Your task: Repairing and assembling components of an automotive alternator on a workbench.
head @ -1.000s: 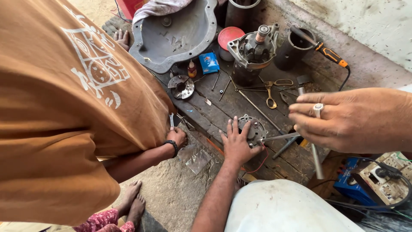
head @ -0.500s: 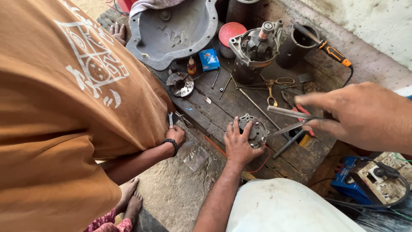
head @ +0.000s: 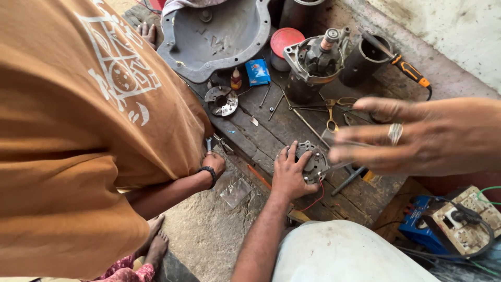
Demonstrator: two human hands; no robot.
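A dark, worn wooden bench [head: 271, 130] carries a big grey metal cover [head: 214, 36], a red lid [head: 287, 40], a small blue box [head: 258, 71], a motor housing [head: 313, 62], scissors [head: 332, 112], loose bolts [head: 275, 104] and a round plate [head: 221, 100].
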